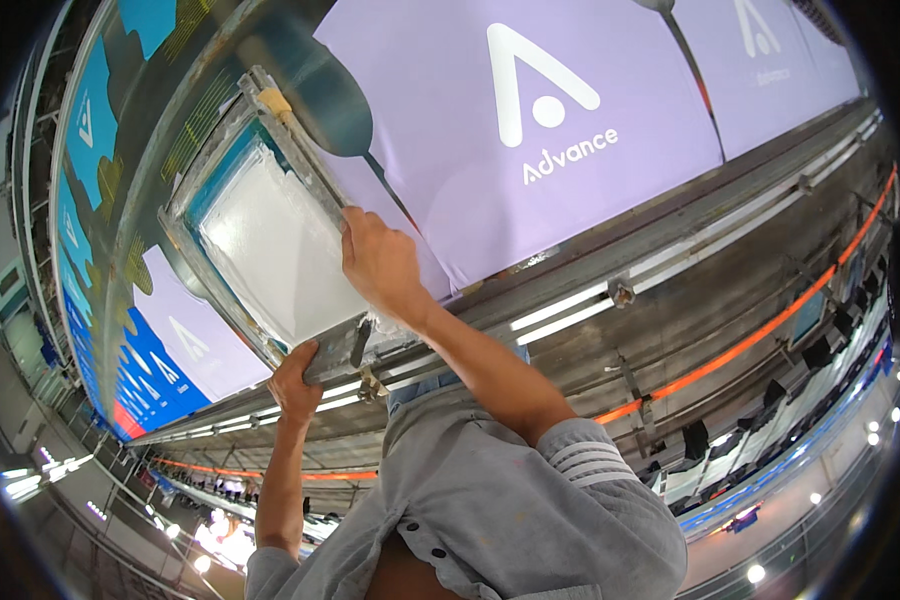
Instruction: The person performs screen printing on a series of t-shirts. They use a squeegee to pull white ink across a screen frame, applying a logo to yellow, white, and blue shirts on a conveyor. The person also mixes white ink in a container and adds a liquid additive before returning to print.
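A rectangular screen-printing frame [315,175] with a worn rim lies tilted over the long printing table. White ink [275,245] covers most of its mesh, with a teal border showing around it. My left hand [296,382] is closed on the near left corner of the frame. Farther right, my right hand [382,260] wraps its fingers over the frame's right side bar; the fingertips are partly hidden. Between the two hands, a small dark piece [361,340] sits on the near bar. A patch of yellowish tape [274,101] sticks to the far corner.
Lavender fabric panels [430,90] with white logos lie right of the frame, another [195,335] on its left. Blue panels [155,375] and teal ones [92,90] follow farther left. A metal rail [660,275] with clamps edges the table. Behind me runs an orange strip [760,335].
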Tool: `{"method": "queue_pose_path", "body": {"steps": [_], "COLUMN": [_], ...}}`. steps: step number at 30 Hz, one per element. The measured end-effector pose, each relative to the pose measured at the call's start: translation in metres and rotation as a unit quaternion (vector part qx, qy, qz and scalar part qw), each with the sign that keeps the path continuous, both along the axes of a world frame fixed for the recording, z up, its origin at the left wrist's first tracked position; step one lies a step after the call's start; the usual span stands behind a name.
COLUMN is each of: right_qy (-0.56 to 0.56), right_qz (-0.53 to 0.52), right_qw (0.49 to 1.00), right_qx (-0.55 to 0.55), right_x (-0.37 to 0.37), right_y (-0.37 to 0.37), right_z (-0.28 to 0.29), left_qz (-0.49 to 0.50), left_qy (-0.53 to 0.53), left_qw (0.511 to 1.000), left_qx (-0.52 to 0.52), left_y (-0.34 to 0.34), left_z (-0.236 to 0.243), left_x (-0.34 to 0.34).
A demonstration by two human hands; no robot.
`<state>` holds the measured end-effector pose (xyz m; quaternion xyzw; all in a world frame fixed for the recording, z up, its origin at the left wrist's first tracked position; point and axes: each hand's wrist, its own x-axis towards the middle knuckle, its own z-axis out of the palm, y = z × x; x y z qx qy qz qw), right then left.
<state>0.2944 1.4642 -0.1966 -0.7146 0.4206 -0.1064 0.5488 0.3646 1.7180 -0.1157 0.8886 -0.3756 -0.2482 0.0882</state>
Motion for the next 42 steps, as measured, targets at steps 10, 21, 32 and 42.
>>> {"method": "queue_pose_path", "body": {"steps": [10,21,32,42], "right_qy": [-0.043,-0.052,-0.044,-0.058], "right_qz": [0.002,0.034,0.009,0.003], "right_qw": [0.999,0.997,0.998,0.998], "right_qx": [0.024,0.053,0.032,0.037], "right_x": [-0.006,-0.008,-0.006,-0.009], "right_y": [-0.011,-0.013,-0.008,-0.009], "right_z": [0.002,-0.001,-0.003,-0.004], "left_qz": [-0.041,-0.038,-0.052,-0.044], "left_qy": [-0.013,0.029,0.028,0.031], "left_qw": [0.999,0.999,0.998,0.999], "left_qx": [-0.005,-0.002,-0.012,0.001], "left_y": [-0.012,-0.007,-0.012,-0.011], "left_z": [-0.001,-0.002,-0.004,-0.003], "left_x": [0.000,0.006,0.004,0.006]}}
